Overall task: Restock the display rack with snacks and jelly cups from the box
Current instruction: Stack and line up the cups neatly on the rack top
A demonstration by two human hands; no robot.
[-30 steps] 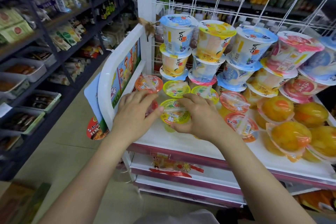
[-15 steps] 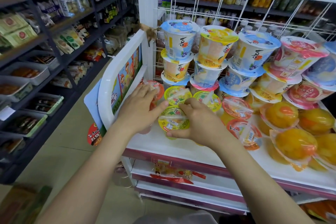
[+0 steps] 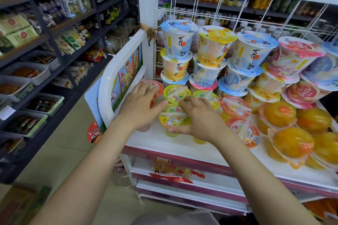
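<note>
- Nearest me, both of my forearms reach up from the bottom edge toward the white display rack [image 3: 182, 144].
- My right hand [image 3: 199, 118] has its thumb under the near rim of a yellow-lidded jelly cup [image 3: 173, 116] and its fingers curled over the far rim, so it holds that cup at the front left of the top shelf.
- My left hand [image 3: 140, 107] sits just beside the same cup, thumb touching its left rim; the fingers are bent over a red-lidded cup [image 3: 155, 87] at the shelf's left corner. I cannot tell whether they actually grip it.
- Just behind the held cup stand two more yellow-lidded cups [image 3: 176, 93], side by side and touching it.
- To the right lie orange-lidded cups [image 3: 236, 106] and, further right, clear packs of orange fruit jelly [image 3: 292, 141] heaped near the shelf edge.
- Behind all of these, tall cups [image 3: 178, 42] with blue, yellow and pink lids are stacked in leaning columns against a white wire grid [image 3: 210, 14].
- Below the top shelf, a lower shelf carries a red and yellow packet [image 3: 173, 173].
- Far left, across the aisle floor [image 3: 60, 151], dark shelves [image 3: 54, 31] carry bagged snacks and trays.
</note>
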